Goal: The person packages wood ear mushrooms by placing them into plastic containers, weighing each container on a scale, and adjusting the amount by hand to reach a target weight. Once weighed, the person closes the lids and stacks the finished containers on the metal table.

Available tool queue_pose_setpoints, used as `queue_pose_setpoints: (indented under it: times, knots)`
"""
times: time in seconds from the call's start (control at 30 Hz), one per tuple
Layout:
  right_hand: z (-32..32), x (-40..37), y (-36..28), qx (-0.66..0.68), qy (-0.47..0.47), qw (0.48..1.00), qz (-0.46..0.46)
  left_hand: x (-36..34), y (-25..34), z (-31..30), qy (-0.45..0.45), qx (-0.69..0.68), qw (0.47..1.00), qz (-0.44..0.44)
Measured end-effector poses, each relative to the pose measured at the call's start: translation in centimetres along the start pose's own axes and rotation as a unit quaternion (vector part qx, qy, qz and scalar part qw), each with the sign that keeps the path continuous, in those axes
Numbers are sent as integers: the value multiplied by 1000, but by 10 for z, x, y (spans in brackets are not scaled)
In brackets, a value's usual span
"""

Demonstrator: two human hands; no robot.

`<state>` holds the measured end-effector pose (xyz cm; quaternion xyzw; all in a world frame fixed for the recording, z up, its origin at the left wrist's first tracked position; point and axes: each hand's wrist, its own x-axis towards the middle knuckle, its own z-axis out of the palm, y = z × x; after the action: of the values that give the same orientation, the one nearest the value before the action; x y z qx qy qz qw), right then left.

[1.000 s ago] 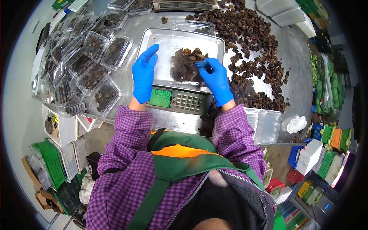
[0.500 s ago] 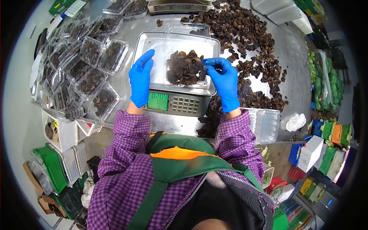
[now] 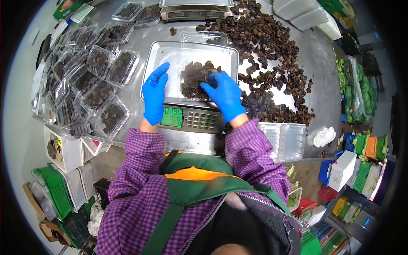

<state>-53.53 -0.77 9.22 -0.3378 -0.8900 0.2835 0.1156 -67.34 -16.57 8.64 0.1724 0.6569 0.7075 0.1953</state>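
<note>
Both hands gloved in blue, over the scale. Left hand (image 3: 155, 91): open, fingers straight, lying flat on the left part of the steel tray (image 3: 170, 49), holding nothing, just beside the clear container (image 3: 186, 94). Right hand (image 3: 224, 94): fingers bent down onto the near right of the dark mushrooms (image 3: 194, 76) heaped in that container; whether it pinches a piece I cannot tell. Container sits mid-tray, between my hands. Scale (image 3: 199, 121) display near my left wrist. Loose mushroom heap (image 3: 272, 55) on the worktop (image 3: 327, 76), right; filled packs (image 3: 97, 72), left.
</note>
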Motion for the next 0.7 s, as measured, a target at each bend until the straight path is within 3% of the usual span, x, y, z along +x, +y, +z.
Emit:
queue_pose_setpoints:
  times: [0.13,0.2,0.23,0.27,0.33,0.7]
  knots:
    - [25,19,22,16,64,998,-25,0,1,-8,9,-1,1000,21]
    - [22,23,37,216,-23,975,36,-1,0,-17,21,-3,1000,16]
    - [20,21,40,285,-20,958,35,-1,-1,-19,29,-6,999,13]
    - [16,19,43,283,-20,958,34,0,-2,-20,30,-8,999,12]
    - [-6,12,31,401,-53,909,98,0,-6,-22,36,-16,999,1]
    - [-42,-22,36,462,-67,875,128,4,2,-8,3,7,1000,12]
